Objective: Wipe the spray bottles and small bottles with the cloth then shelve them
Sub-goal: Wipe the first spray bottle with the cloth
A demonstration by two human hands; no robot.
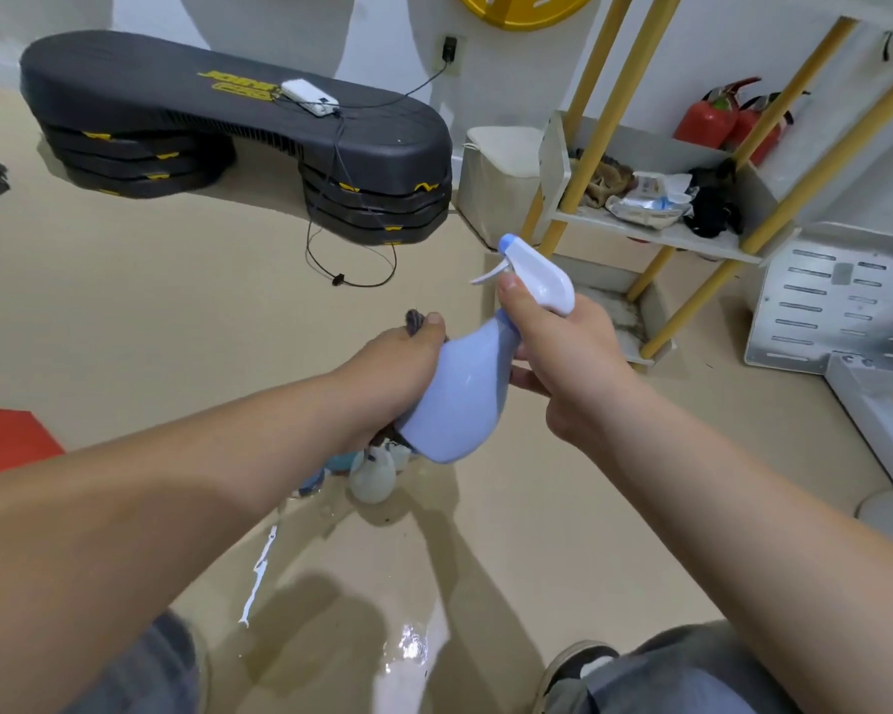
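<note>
A pale blue spray bottle (460, 394) with a white trigger head hangs tilted above the floor. My right hand (563, 342) grips its neck just under the trigger. Against the bottle's left side my left hand (398, 373) presses a dark cloth (414, 320); only a tuft of the cloth shows above my thumb and a bit below my palm. On the floor beneath stand a small translucent white bottle (373, 479) and other small bottles, partly hidden by my left wrist. The white shelf rack (656, 234) with yellow posts stands at the right.
A stack of black step platforms (238, 110) with a white power bank and trailing cable lies at the back. A white bin (501, 182) sits beside the rack. Red fire extinguishers (712, 121) stand behind it. A perforated metal panel (841, 301) leans at right. The floor below me is wet.
</note>
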